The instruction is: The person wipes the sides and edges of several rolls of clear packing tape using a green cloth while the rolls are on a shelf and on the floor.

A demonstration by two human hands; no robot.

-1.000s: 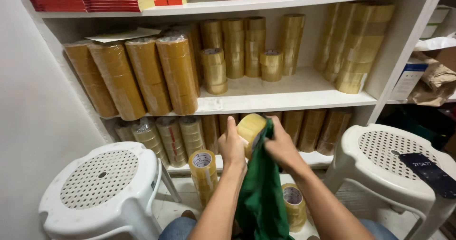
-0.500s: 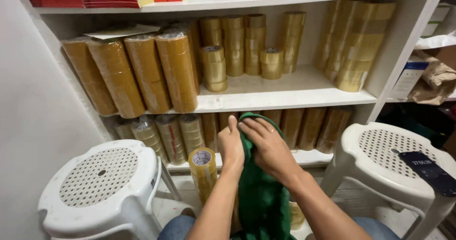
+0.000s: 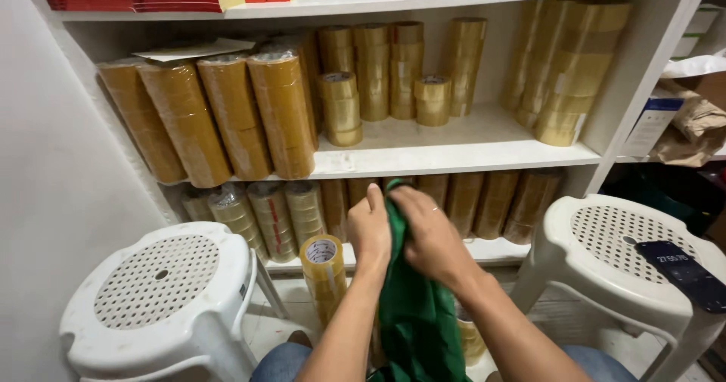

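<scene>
Green cloth point(image 3: 414, 306) hangs between both forearms, its top bunched in the hands just in front of the lower shelf point(image 3: 491, 252) of tape stacks. Left hand point(image 3: 369, 231) stands upright, thumb up, fingers curled shut on the cloth's edge. Right hand point(image 3: 432, 234) lies palm-down over the bunched top, fingers bent and closed over it. What the cloth covers cannot be told. A tape stack point(image 3: 324, 274) stands just left of the left wrist.
</scene>
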